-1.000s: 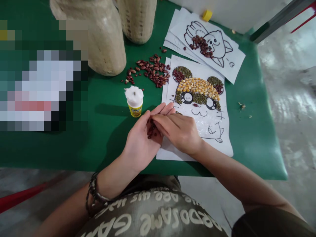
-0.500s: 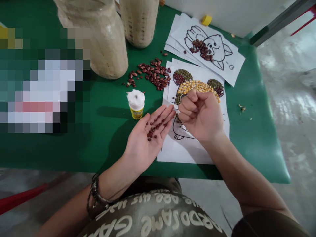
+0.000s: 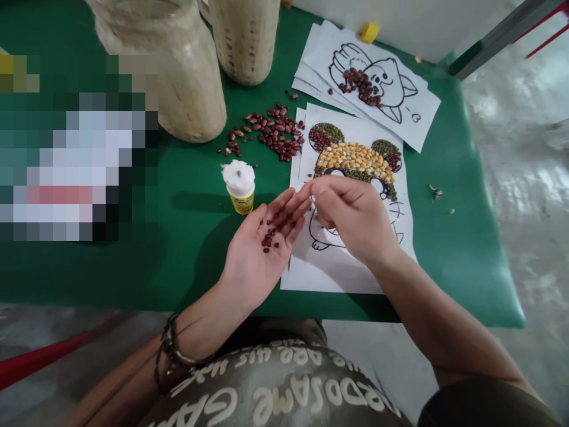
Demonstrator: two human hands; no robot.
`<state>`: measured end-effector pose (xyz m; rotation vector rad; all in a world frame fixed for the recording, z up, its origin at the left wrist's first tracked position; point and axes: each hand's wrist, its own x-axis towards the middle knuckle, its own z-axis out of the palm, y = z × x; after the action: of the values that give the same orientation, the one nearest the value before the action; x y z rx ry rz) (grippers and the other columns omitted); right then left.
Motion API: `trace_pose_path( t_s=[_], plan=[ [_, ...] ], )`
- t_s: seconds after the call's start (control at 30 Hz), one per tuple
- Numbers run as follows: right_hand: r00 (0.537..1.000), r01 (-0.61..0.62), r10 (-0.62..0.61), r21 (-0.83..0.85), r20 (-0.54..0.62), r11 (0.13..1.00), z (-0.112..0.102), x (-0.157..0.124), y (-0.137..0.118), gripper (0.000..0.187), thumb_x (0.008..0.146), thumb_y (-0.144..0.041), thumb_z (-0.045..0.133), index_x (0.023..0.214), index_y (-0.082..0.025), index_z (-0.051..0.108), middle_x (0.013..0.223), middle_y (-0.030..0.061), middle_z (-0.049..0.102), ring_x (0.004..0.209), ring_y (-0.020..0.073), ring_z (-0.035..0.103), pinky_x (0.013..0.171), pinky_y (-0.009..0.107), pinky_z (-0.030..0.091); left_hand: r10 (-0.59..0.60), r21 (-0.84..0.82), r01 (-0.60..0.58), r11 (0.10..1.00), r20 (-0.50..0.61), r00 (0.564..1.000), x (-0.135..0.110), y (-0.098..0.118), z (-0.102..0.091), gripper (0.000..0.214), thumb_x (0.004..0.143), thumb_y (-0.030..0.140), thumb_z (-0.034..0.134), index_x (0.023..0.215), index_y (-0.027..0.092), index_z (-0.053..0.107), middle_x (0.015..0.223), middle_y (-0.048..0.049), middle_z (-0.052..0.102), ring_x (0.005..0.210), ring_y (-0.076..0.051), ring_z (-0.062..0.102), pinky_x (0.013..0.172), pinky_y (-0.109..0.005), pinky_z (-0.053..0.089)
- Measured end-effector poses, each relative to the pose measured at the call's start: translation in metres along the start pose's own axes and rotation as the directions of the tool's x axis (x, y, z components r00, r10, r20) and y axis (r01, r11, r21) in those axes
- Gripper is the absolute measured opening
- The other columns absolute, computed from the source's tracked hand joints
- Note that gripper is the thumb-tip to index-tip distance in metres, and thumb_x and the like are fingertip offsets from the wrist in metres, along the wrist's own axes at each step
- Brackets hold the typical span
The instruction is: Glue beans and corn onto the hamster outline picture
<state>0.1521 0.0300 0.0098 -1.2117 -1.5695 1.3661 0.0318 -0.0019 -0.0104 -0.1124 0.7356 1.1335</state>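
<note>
My left hand (image 3: 255,255) is held palm up with its fingers extended, carrying several small red beans (image 3: 268,240) in the palm and along the fingers. Thumb and forefinger of my right hand (image 3: 351,216) are pinched together by the left fingertips; whatever is between them cannot be made out. Beneath the right hand lies a sheet of paper (image 3: 347,279) bearing an animal drawing, partly hidden by that hand. Yellow corn kernels (image 3: 355,157) fill its forehead. Green mung beans (image 3: 331,131) and red beans (image 3: 319,139) fill parts of the ears.
A pile of speckled beans (image 3: 280,133) lies behind a small yellow glue tub (image 3: 242,198) with white stuff on top. Two large jars (image 3: 191,89) stand at the back left. More drawings (image 3: 409,133) with beans lie behind. A yellow block (image 3: 369,32) sits near the wall.
My right hand has turned over and shifted slightly left and down, its pinched fingertips now at the left fingers. More of the drawing's eyes shows. The left hand has barely moved.
</note>
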Motion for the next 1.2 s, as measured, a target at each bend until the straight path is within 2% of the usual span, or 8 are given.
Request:
trace_pose_path(
  t_s=[0.1, 0.23, 0.43, 0.7, 0.83, 0.97, 1.07, 1.2],
  plan=[
    [0.973, 0.227, -0.197, -0.363, 0.118, 0.904, 0.007, -0.006, 0.000, 0.014, 0.080, -0.022, 0.053, 0.073, -0.019, 0.065, 0.064, -0.0027, 0.061, 0.053, 0.0058, 0.050, 0.050, 0.018, 0.038, -0.016, 0.037, 0.018, 0.999, -0.045, 0.999, -0.001, 0.002, 0.000, 0.036, 0.087, 0.020, 0.030, 0.088, 0.013, 0.065, 0.101, -0.0057, 0.068, 0.105, -0.014, 0.056, 0.093, -0.023, 0.043],
    [0.935, 0.356, -0.266, -0.604, 0.236, 0.713, 0.014, -0.008, 0.007, 0.013, 0.079, -0.020, 0.054, 0.079, -0.019, 0.067, 0.070, -0.0022, 0.068, 0.051, 0.0054, 0.052, 0.051, 0.018, 0.037, -0.034, 0.056, 0.034, 0.998, 0.009, 0.999, -0.003, 0.004, -0.001, 0.037, 0.087, 0.022, 0.029, 0.099, 0.012, 0.062, 0.108, -0.0056, 0.065, 0.116, -0.015, 0.048, 0.098, -0.025, 0.038],
    [0.944, 0.326, -0.183, -0.705, 0.274, 0.629, 0.015, -0.007, 0.012, 0.016, 0.080, -0.025, 0.051, 0.084, -0.020, 0.067, 0.077, 0.0006, 0.070, 0.060, 0.0098, 0.059, 0.056, 0.021, 0.038, -0.026, 0.058, 0.022, 0.998, 0.064, 0.998, -0.002, 0.002, -0.003, 0.038, 0.087, 0.023, 0.029, 0.110, 0.012, 0.056, 0.116, -0.0060, 0.060, 0.121, -0.017, 0.042, 0.100, -0.028, 0.036],
    [0.941, 0.301, -0.075, -0.715, 0.330, 0.631, 0.017, -0.010, 0.006, 0.014, 0.081, -0.022, 0.049, 0.084, -0.019, 0.062, 0.072, -0.0010, 0.065, 0.056, 0.0079, 0.053, 0.052, 0.020, 0.035, -0.025, 0.052, 0.022, 0.998, 0.045, 0.999, -0.001, 0.000, -0.002, 0.034, 0.088, 0.024, 0.031, 0.101, 0.013, 0.061, 0.109, -0.0047, 0.065, 0.111, -0.015, 0.052, 0.096, -0.025, 0.040],
    [0.950, 0.281, -0.137, -0.573, 0.281, 0.770, 0.017, -0.010, 0.005, 0.005, 0.076, -0.017, 0.051, 0.077, -0.019, 0.055, 0.058, -0.0058, 0.053, 0.046, 0.0037, 0.040, 0.048, 0.018, 0.032, -0.057, 0.025, 0.056, 0.998, 0.028, 0.998, -0.001, 0.000, 0.000, 0.038, 0.088, 0.021, 0.027, 0.092, 0.014, 0.064, 0.104, -0.0043, 0.067, 0.107, -0.016, 0.055, 0.094, -0.027, 0.043],
    [0.988, 0.086, -0.074, -0.087, 0.135, 0.993, 0.009, -0.004, 0.000, 0.007, 0.076, -0.016, 0.044, 0.070, -0.021, 0.042, 0.050, -0.0087, 0.035, 0.040, 0.0039, 0.029, 0.041, 0.017, 0.029, -0.022, 0.010, 0.023, 1.000, -0.054, 0.998, -0.002, 0.001, 0.001, 0.034, 0.085, 0.019, 0.032, 0.089, 0.014, 0.065, 0.101, -0.0048, 0.068, 0.107, -0.016, 0.056, 0.094, -0.026, 0.043],
    [0.992, -0.125, 0.116, 0.265, 0.052, 0.956, -0.001, 0.006, -0.004, 0.022, 0.084, -0.024, 0.030, 0.062, -0.022, 0.032, 0.047, -0.0084, 0.020, 0.037, 0.0058, 0.017, 0.034, 0.017, 0.022, -0.018, -0.001, 0.018, 1.000, -0.019, 1.000, -0.004, 0.000, 0.001, 0.033, 0.082, 0.017, 0.034, 0.099, 0.012, 0.062, 0.103, -0.0062, 0.067, 0.105, -0.015, 0.057, 0.095, -0.026, 0.043],
    [0.960, -0.258, 0.279, 0.493, 0.031, 0.831, -0.006, 0.014, -0.003, 0.036, 0.087, -0.034, 0.032, 0.055, -0.021, 0.025, 0.049, -0.0077, 0.017, 0.039, 0.0058, 0.015, 0.033, 0.016, 0.020, -0.019, -0.009, 0.020, 1.000, 0.016, 1.000, -0.005, 0.000, 0.001, 0.036, 0.084, 0.018, 0.032, 0.109, 0.011, 0.057, 0.110, -0.0066, 0.064, 0.104, -0.015, 0.058, 0.094, -0.025, 0.043]
  ],
)
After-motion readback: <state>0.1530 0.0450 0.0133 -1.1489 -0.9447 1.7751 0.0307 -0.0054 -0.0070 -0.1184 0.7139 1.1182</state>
